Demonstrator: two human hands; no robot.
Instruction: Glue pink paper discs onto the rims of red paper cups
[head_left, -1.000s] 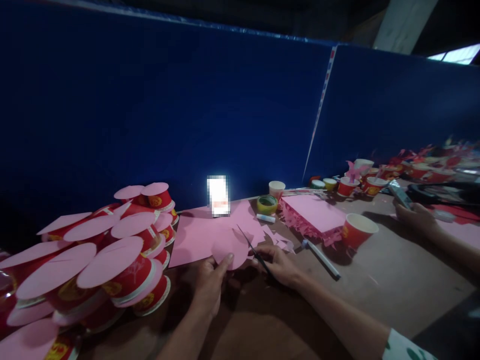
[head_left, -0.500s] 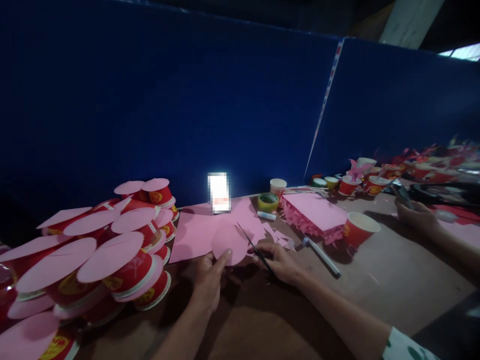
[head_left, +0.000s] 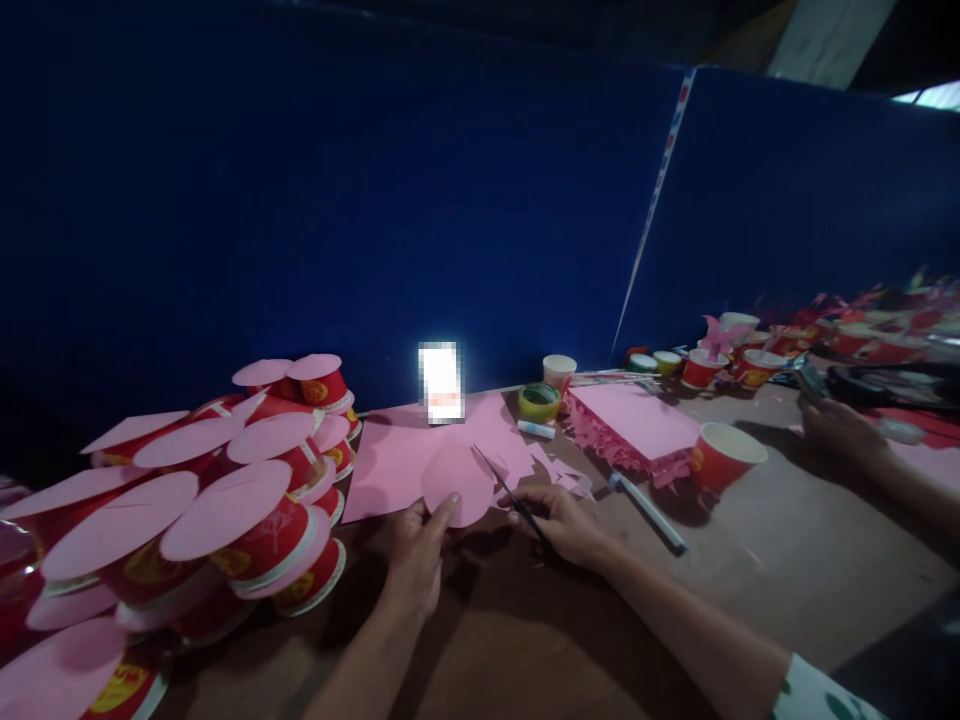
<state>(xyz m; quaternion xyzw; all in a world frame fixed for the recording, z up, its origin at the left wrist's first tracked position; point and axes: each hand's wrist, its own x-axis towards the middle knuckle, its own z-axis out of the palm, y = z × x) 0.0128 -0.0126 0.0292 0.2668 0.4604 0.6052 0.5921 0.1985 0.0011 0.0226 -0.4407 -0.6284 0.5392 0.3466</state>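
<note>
Just above the surface, centre: pink paper disc (head_left: pixel 457 485), lower edge pinched in the left hand (head_left: pixel 416 560) grip. Right hand (head_left: pixel 566 525) grip is closed on scissors (head_left: pixel 510 492), blade tip at the disc's right edge. Looks mid-trim; the next snip needs the disc turned into the blades. Disc-topped cups (head_left: pixel 247 520) piled left.

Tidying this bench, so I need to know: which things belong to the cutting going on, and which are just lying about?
In use: left hand pinching the pink paper disc; right hand gripping the scissors, blades at the disc's edge.
Lying about: tape roll; glue stick; pen; pink paper stack; red cup; pile of disc-topped cups.
</note>
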